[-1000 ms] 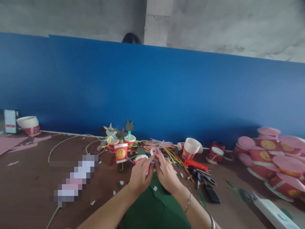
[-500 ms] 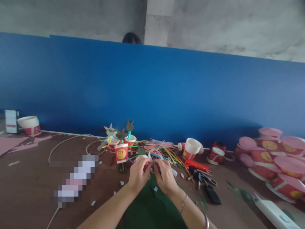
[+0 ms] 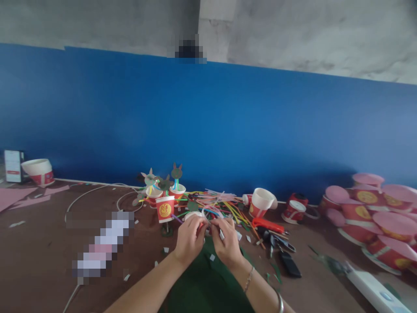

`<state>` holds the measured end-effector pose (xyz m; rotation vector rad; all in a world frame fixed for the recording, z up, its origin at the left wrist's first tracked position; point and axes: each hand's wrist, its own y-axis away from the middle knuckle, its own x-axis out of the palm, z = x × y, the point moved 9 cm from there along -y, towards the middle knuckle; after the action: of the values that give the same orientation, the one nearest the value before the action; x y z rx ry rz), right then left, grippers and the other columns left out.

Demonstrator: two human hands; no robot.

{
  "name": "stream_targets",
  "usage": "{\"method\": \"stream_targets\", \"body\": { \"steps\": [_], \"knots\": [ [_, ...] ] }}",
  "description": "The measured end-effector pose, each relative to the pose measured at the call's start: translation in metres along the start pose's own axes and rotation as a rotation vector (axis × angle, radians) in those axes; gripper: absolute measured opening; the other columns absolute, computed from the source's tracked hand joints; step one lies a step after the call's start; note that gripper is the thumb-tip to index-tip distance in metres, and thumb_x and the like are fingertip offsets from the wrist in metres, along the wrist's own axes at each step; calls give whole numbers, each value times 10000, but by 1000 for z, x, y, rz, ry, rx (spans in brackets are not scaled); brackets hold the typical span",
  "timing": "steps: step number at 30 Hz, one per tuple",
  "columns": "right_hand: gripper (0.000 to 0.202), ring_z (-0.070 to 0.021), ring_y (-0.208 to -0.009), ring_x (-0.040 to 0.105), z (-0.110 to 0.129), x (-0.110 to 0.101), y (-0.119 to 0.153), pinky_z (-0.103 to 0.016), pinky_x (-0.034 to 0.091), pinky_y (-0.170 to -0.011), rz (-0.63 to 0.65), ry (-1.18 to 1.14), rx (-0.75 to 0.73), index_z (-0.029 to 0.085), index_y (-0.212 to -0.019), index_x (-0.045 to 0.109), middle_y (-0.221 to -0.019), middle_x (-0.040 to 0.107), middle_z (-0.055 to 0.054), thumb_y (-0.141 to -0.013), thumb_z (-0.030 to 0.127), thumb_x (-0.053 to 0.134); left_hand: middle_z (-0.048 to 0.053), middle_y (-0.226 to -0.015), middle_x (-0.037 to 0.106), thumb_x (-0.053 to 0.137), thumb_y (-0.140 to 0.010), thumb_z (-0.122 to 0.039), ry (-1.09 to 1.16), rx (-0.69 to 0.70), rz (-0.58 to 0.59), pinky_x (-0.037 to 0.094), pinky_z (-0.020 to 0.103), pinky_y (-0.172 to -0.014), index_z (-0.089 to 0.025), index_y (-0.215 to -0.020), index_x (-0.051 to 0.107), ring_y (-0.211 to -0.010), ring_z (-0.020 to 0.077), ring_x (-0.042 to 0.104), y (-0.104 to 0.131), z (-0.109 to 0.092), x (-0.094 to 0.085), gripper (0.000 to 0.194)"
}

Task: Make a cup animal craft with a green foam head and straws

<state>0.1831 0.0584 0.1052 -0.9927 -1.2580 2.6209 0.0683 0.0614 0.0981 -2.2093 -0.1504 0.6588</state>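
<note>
My left hand (image 3: 191,237) and my right hand (image 3: 224,239) meet at the middle of the table, fingertips pinched together. A thin pale strip (image 3: 213,211) curves up in a loop just beyond the fingertips and seems to run into both pinches. What exactly sits between the fingers is too small to make out. Dark green paper (image 3: 205,289) lies below my wrists. Right behind my left hand, the rim of a white paper cup (image 3: 193,214) shows. Red paper cups (image 3: 165,209) with grey paper animal heads (image 3: 177,172) stand to the left.
Colourful pipe cleaners (image 3: 224,200) lie heaped behind my hands. On the right are an orange-red tool (image 3: 269,224), dark scissors (image 3: 276,241), a glue gun (image 3: 368,280) and a stack of red cups with pink discs (image 3: 368,198). A blue partition (image 3: 208,121) closes off the back.
My hands stay together in nearly the same place, fingertips still pinched. The right fingers have shifted slightly. Beyond the partition, a person's head has moved a little to the right.
</note>
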Motion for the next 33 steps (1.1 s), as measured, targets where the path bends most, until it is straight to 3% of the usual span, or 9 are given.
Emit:
{"method": "stream_targets", "body": {
  "steps": [4,11,13,16,19,22,24,28,33],
  "knots": [
    [145,-180,-690,523,-6,0,1,-303,395,-661,-19,-114,108,198,-781,598,-692,610,-25,-852,195,472,33,-738,589,437,-882,-191,-11,18,-13,422,270,-692,-189,-791,527,-727,161,547,0,-3,-1,128],
    [192,-125,-544,487,-19,14,3,-226,404,-499,-37,-563,367,183,-781,581,-614,535,12,-861,329,486,13,-683,546,433,-871,-166,34,57,-90,408,256,-659,-190,-734,489,-668,145,520,1,-10,-10,150],
    [186,-126,-533,487,-31,0,1,-230,400,-507,-124,-466,387,184,-782,566,-593,529,20,-857,331,480,19,-726,543,442,-867,-171,83,34,-150,415,252,-664,-188,-776,490,-688,143,523,2,-7,-16,104],
    [166,-161,-606,541,-54,-29,-2,-273,419,-604,-259,-104,352,185,-795,577,-643,592,-10,-842,290,458,33,-790,540,428,-882,-202,179,-65,-163,426,255,-694,-182,-846,503,-736,146,534,0,4,-17,85],
    [164,-207,-751,597,-75,-32,-4,-319,414,-707,-165,231,322,185,-761,618,-773,662,-63,-791,208,459,45,-836,558,355,-919,-249,289,-191,-96,428,273,-759,-179,-885,525,-805,156,550,0,14,-10,187],
    [193,-232,-847,599,-92,-20,0,-354,388,-765,-23,465,353,209,-716,649,-806,676,-62,-765,161,469,48,-857,578,299,-935,-306,375,-315,-74,429,284,-776,-178,-892,534,-834,167,560,3,24,-6,271],
    [195,-260,-895,584,-94,-15,4,-393,379,-788,5,549,372,218,-807,668,-873,675,-78,-743,152,495,42,-838,582,294,-934,-341,410,-363,-65,436,288,-761,-179,-873,537,-814,169,562,5,27,-5,298],
    [312,-284,-983,530,-63,-17,-1,-430,392,-811,-74,435,233,200,-1057,590,-1046,614,-114,-754,183,517,34,-800,575,295,-928,-371,426,-348,-77,441,304,-757,-182,-830,543,-776,170,553,4,24,-7,327],
    [117,-226,-919,542,1,-12,-9,-386,411,-814,-36,65,-64,207,-904,565,-949,598,-66,-800,192,515,65,-823,580,291,-925,-381,413,-271,-75,430,336,-805,-171,-815,558,-823,190,547,1,17,-7,357]
  ]
}}
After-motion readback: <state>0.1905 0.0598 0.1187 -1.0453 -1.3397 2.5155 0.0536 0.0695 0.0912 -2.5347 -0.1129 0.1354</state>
